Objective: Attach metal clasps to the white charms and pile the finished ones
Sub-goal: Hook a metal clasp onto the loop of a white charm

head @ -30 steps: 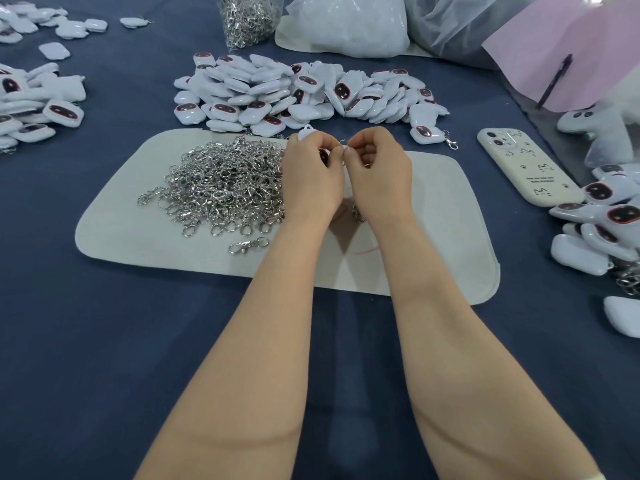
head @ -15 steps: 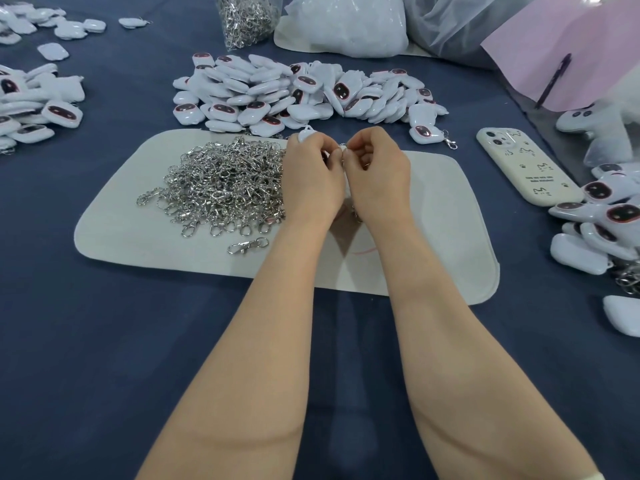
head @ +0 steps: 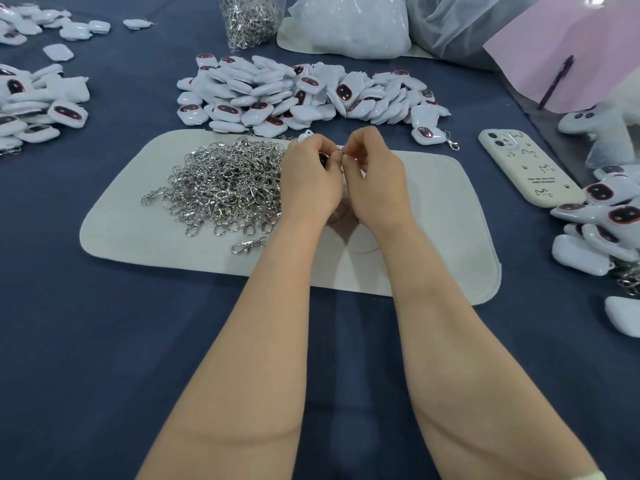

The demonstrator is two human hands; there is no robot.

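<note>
Over the middle of the pale felt mat (head: 433,216), my left hand (head: 310,178) grips a white charm (head: 305,136), mostly hidden behind its fingers. My right hand (head: 375,174) pinches a small metal clasp ring (head: 339,153) against the charm; the two hands touch at the fingertips. A heap of silver clasps (head: 225,181) lies on the mat just left of my left hand. Beyond the mat is a wide pile of white charms (head: 294,91) with dark faces. One charm with a clasp (head: 429,135) lies at that pile's right end.
A cream phone (head: 526,168) lies right of the mat. More charm piles sit at the right edge (head: 602,216) and far left (head: 38,105). A bag of clasps (head: 247,19), white plastic bags (head: 346,26) and a pink sheet (head: 568,53) stand at the back.
Both hands stay in place over the mat; only the fingertips shift slightly as they work the clasp ring at the charm.
</note>
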